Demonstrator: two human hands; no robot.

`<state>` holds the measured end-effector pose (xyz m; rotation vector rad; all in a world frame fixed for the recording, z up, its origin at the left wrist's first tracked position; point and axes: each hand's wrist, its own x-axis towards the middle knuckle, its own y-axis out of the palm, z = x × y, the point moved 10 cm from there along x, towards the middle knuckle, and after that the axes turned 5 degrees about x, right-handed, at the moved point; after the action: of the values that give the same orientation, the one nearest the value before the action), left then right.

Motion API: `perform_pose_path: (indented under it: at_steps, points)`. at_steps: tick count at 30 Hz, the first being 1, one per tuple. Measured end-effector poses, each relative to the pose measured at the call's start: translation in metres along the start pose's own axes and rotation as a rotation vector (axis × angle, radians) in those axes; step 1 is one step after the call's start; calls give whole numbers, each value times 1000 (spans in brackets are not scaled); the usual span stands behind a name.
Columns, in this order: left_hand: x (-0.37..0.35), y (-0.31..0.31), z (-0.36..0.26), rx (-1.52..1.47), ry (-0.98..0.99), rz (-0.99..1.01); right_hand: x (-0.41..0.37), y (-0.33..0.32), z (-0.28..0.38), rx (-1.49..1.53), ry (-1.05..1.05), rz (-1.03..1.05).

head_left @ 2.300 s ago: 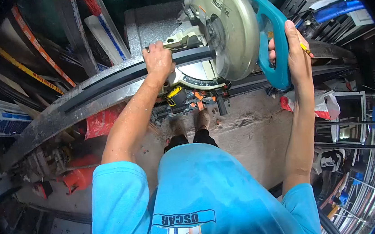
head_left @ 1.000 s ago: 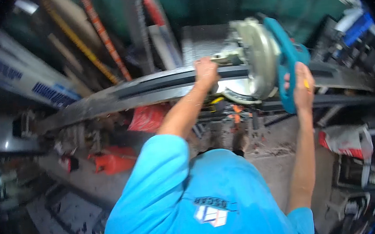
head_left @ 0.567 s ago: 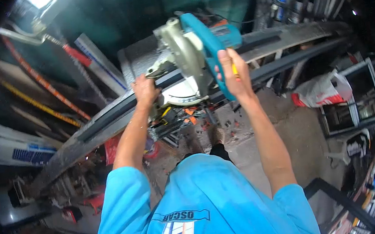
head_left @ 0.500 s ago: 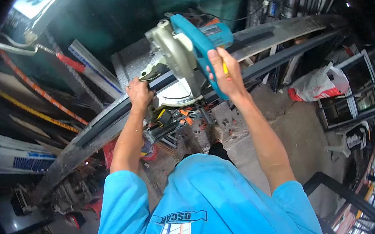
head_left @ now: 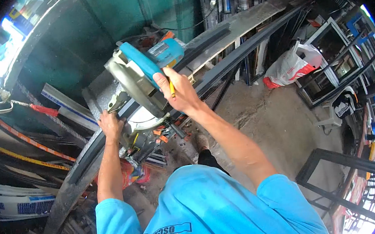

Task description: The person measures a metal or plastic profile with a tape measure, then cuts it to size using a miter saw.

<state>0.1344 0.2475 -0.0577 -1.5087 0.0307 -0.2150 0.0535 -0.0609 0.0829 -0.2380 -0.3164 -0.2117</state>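
Note:
A miter saw (head_left: 132,79) with a teal handle and motor and a grey blade guard stands in front of me. My right hand (head_left: 179,90) is closed around its handle, and a yellow pencil (head_left: 172,89) sticks out between the fingers. To the left of the blade, my left hand (head_left: 110,124) grips a long dark metal profile (head_left: 128,108) at the saw's fence. Its fingertips are partly hidden behind the profile. The saw's pale round base (head_left: 145,121) shows below the guard.
A long bench (head_left: 61,210) runs both ways from the saw. Orange offcuts (head_left: 162,138) lie beneath it. A red and white plastic bag (head_left: 291,64) and framed panels (head_left: 335,53) stand to the right. Metal lengths lean at the left; a dark frame (head_left: 327,162) is at lower right.
My view has turned, so the saw, bench and both hands appear farther left, with more floor showing at right. Both hands keep their holds.

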Motion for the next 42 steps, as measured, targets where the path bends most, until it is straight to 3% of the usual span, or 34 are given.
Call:
perform_pose_path:
  at_steps: [27,31,38,40,42]
  points:
    - [0,2,2,23,7,-75,-14,1,-14,-5,-36,5]
    - [1,5,6,13,-3,-54,23,4,15,-51,-3,30]
    - [-15,-8,13,-33,33,-72,100,25,64,3,288,238]
    - [-26,-2,33,-53,-52,-84,126,27,80,-80,-162,263]
    - [-39,0,44,-39,-48,5,141,17,76,-237,-440,194]
